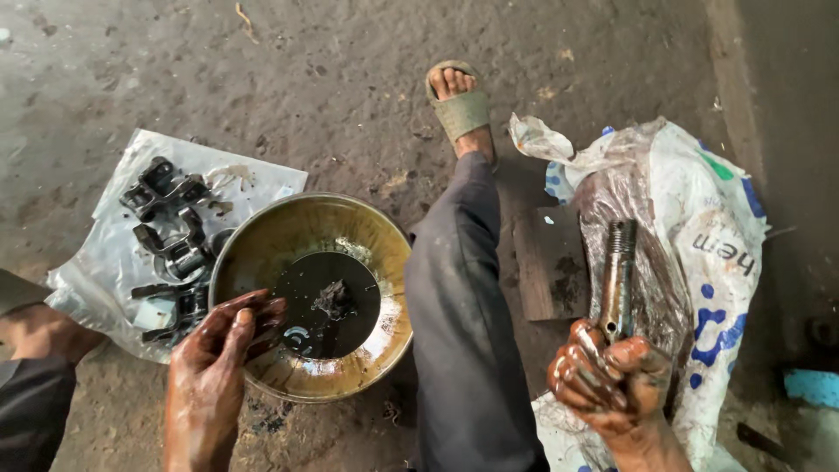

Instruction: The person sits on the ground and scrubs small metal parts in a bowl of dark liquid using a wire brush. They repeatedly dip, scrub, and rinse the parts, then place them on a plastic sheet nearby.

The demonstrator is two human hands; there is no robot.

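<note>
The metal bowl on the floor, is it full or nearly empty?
Nearly empty. The metal bowl holds only a shallow pool of dark oil at its bottom, with bare, stained walls above it. The left hand rests at its rim.

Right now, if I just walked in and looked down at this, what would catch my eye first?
Probably the round metal bowl on the floor in the middle, holding a pool of black oil, with the oil-stained left hand at its near rim. At lower right, the equally greasy right hand grips a grimy threaded metal shaft above a dirty white sack. Dark metal parts lie on a plastic sheet left of the bowl.
</note>
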